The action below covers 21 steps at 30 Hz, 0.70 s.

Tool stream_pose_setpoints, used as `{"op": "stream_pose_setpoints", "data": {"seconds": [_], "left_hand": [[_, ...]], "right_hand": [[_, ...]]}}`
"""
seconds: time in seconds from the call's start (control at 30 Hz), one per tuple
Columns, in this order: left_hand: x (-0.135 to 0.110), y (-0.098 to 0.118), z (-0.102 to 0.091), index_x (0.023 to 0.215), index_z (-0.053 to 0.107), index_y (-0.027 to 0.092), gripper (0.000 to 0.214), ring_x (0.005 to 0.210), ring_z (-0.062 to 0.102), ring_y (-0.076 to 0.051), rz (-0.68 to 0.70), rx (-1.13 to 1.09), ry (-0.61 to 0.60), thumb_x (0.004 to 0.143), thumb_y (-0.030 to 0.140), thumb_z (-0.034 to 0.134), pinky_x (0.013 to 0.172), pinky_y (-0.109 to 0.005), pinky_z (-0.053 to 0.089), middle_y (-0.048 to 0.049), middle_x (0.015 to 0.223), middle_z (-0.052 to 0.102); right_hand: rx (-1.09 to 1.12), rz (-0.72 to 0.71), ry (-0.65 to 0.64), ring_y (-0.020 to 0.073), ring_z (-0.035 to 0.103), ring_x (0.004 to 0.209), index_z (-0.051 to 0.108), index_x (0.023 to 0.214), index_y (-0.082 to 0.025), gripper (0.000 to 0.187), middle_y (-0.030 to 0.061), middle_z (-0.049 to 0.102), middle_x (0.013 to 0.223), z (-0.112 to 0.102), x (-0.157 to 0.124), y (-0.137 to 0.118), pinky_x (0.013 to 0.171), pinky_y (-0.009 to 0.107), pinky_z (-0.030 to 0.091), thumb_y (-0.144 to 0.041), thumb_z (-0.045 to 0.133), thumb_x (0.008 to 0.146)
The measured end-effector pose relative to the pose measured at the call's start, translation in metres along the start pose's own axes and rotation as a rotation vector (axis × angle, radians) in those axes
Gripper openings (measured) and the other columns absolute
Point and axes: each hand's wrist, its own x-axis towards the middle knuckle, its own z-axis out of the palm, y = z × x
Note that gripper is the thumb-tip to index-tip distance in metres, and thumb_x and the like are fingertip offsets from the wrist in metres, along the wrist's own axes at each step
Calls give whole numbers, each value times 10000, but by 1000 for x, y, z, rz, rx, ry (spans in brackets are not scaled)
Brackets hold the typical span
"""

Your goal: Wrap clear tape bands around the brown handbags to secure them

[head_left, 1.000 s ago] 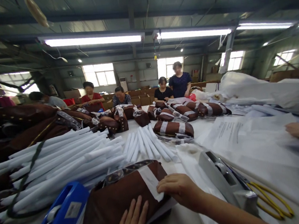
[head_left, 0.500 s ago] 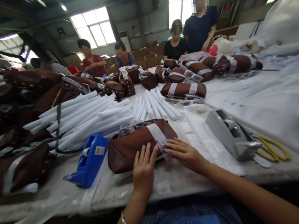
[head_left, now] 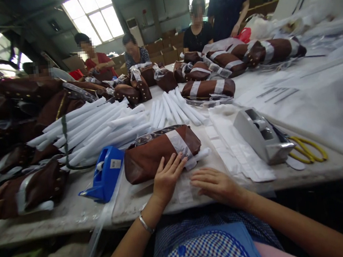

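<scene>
My left hand [head_left: 167,176] lies released, fingers spread against the brown wrapped bag [head_left: 152,156] near the surface [head_left: 70,213] edge, seemingly pinning down its white tape band [head_left: 179,142]. My right hand [head_left: 216,184] rests flat, empty, just beside.

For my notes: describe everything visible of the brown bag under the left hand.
The brown bag looks like smooth leather, rolled into a bundle lying on the table. A white band wraps its right part; a patterned strap runs along its top. The left hand rests its fingers on the front by the band; the right hand lies apart.
</scene>
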Motion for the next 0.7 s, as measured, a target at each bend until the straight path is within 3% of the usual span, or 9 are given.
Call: {"op": "stream_pose_setpoints", "data": {"seconds": [0.1, 0.17, 0.33, 0.57, 0.7], "left_hand": [[1, -1, -3, 1507, 366, 270, 534, 1405, 443, -206, 2, -18, -15, 993, 141, 438, 1193, -482, 357, -23, 1518, 443], [3, -2, -6, 1511, 358, 268, 547, 1398, 453, -208, 8, -23, -25, 989, 120, 427, 1189, -479, 364, -25, 1515, 445], [8, -8, -10, 1531, 314, 279, 597, 1384, 470, -219, 20, -46, -36, 976, 85, 412, 1180, -480, 371, -40, 1508, 454], [12, -17, -13, 1526, 333, 285, 583, 1396, 456, -215, 17, -52, -44, 977, 105, 415, 1171, -461, 378, -24, 1516, 451], [14, -18, -16, 1518, 352, 278, 594, 1405, 446, -209, 11, -51, -65, 960, 83, 407, 1169, -456, 378, -14, 1524, 443]], "right_hand": [[103, 28, -234, 282, 490, 1360, 496, 1429, -146, 600, 161, 580, 1409, 17, -7, -19, 1131, 488, 424, -444, 636, 929], [137, 60, -302, 301, 476, 1369, 503, 1424, -125, 630, 172, 576, 1409, 30, -4, -22, 1128, 492, 424, -489, 623, 925], [52, 78, -258, 216, 635, 1184, 646, 1278, -166, 318, 96, 713, 1222, 51, 8, -12, 1029, 359, 510, -242, 554, 983], [-102, -31, -233, 182, 669, 1094, 697, 1081, -177, 180, 44, 740, 1158, 51, 7, -6, 944, 317, 529, -192, 543, 987], [-218, -41, -240, 181, 668, 844, 676, 947, -151, 145, 70, 742, 944, 55, 19, -8, 788, 335, 532, -162, 534, 977]]}}
